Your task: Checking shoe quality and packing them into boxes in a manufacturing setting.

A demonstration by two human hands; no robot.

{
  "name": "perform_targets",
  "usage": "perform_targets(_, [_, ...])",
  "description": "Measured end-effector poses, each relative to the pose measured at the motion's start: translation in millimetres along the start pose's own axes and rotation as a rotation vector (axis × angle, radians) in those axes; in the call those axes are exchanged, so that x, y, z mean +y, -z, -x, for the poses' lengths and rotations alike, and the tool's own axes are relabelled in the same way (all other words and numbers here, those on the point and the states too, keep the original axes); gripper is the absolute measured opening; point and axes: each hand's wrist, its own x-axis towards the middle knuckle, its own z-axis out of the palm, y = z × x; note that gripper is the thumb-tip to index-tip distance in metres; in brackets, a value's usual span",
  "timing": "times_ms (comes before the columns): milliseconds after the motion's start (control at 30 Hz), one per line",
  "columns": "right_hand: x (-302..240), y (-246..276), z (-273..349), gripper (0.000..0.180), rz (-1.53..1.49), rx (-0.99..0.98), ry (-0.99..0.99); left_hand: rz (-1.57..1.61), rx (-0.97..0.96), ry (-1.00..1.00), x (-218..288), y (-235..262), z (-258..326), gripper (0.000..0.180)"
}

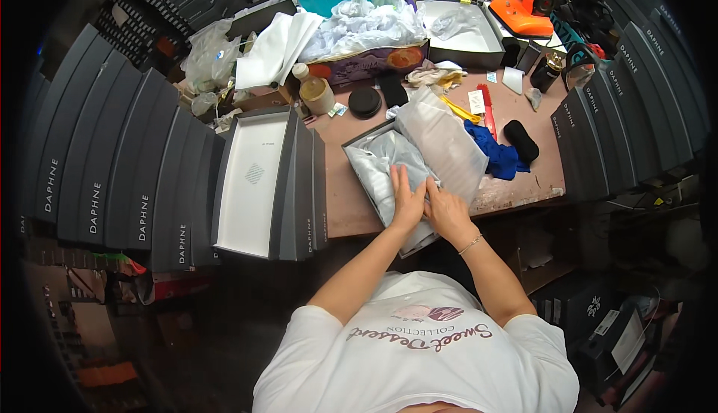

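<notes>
In front of me an open dark grey shoebox (363, 180) lies tilted on the table, with its near end at the table edge. White and grey tissue paper (379, 160) fills it, and whatever the paper covers is hidden. My left hand (407, 202) rests on the paper with its fingers stretched out and slightly apart. Beside it, my right hand (447, 210) presses on the paper near the box's right side, fingers extended and partly hidden. A translucent white sheet (441, 140) lies against the box's right edge.
An empty box lid (250, 181) leans among stacked grey shoeboxes (123, 151) on the left; more boxes (591, 133) stand on the right. Blue cloth (495, 150), a black brush-like pad (521, 140), a round black tin (365, 103), a bottle (315, 91) and crumpled paper (366, 24) lie beyond.
</notes>
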Motion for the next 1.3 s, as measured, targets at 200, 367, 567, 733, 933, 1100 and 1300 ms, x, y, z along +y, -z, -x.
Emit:
perform_targets(200, [19,87,36,0.024,-0.189,-0.270,0.033,-0.310,-0.093,-0.114,-2,20,15,0.090])
perform_targets(367, [53,55,45,0.048,-0.593,-0.320,-0.023,-0.315,-0.321,-0.040,0,11,4,0.099])
perform_targets(567, [15,10,29,0.048,-0.492,0.039,0.186,0.430,-0.081,0.385,-17,-20,-15,0.071])
perform_targets(733, [10,13,33,0.055,-0.211,-0.096,0.416,1.057,-0.037,0.440,0,-3,-5,0.042])
perform_targets(933, [-5,19,35,0.040,0.004,-0.222,0.519,-0.421,0.072,-0.567,77,50,47,0.041])
perform_targets(1100, [-43,65,-3,0.028,-0.068,-0.644,0.529,-0.961,-0.280,-0.506,22,69,44,0.045])
perform_targets(1300, [-157,65,-104,0.055,0.094,0.136,0.784,-1.011,-0.322,-0.546,15,89,53,0.056])
